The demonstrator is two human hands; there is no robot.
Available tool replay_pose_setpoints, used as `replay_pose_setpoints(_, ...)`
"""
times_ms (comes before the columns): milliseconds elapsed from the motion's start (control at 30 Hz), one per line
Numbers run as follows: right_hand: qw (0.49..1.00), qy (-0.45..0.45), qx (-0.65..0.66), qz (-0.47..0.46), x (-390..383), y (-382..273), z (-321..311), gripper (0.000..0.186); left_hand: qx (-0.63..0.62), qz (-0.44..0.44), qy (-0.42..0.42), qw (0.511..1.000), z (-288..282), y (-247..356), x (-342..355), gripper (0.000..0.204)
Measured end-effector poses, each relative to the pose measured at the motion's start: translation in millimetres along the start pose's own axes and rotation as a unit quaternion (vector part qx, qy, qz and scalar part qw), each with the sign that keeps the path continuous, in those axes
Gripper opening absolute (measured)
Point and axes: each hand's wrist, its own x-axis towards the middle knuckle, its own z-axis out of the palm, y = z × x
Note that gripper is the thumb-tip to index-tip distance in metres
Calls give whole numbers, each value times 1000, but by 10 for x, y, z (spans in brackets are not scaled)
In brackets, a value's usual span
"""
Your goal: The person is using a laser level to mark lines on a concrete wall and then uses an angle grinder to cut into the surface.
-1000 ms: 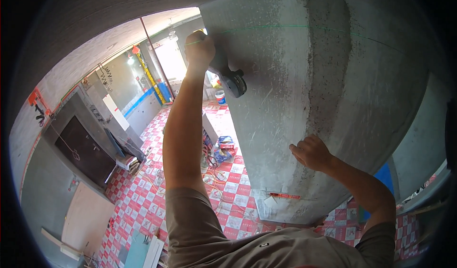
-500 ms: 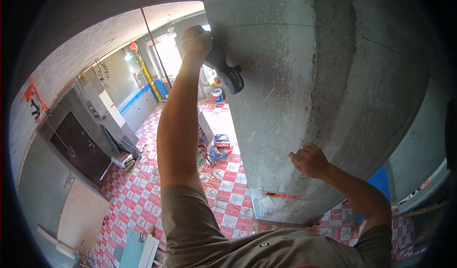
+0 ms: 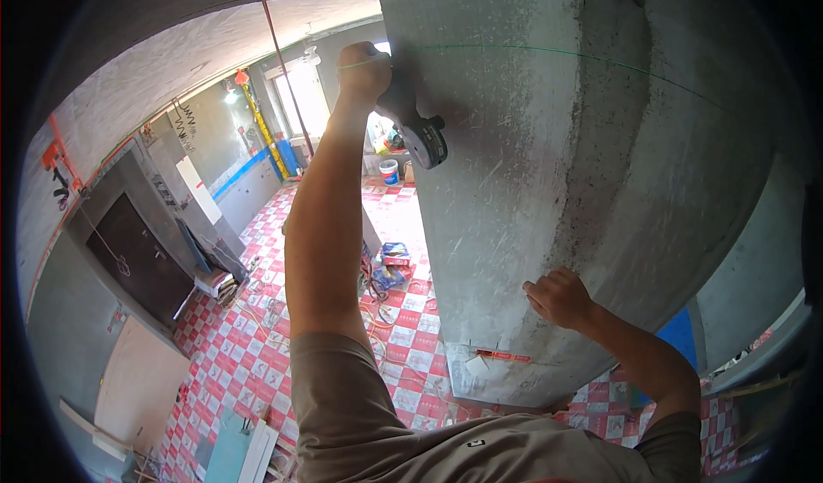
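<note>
High on the left, my left hand (image 3: 364, 72) is wrapped round a dark cordless power tool (image 3: 420, 132) at the left edge of the grey plastered wall (image 3: 497, 200). The tool's battery base hangs down toward the right; its working end is hidden behind my hand. A thin green line of light (image 3: 549, 50) crosses the upper wall and my left hand. Lower down, my right hand (image 3: 561, 299) is closed in front of the wall, fingers curled. Whether it holds anything small, or touches the wall, I cannot tell.
Red-and-white checked covering (image 3: 249, 363) lies over the floor. Beyond the wall's edge are a bucket (image 3: 389, 173), blue boxes (image 3: 393, 264) and loose cables. A brown door (image 3: 141, 256), a leaning board (image 3: 137, 380) and an orange clamp-like fixture (image 3: 60, 166) are at left.
The view has shifted slightly, so the wall edge and far room sit a little differently. Both hands keep nearly the same pose, the left still gripping the tool.
</note>
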Motion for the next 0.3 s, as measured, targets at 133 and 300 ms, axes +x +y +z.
replay_pose_setpoints(133,1000,-1,0,9,-3,-21,5,19,20,6,-4,1000,-43,-4,7,16)
replay_pose_setpoints(300,1000,-9,8,21,-65,-5,18,22,24,-19,-27,999,-78,94,-10,16)
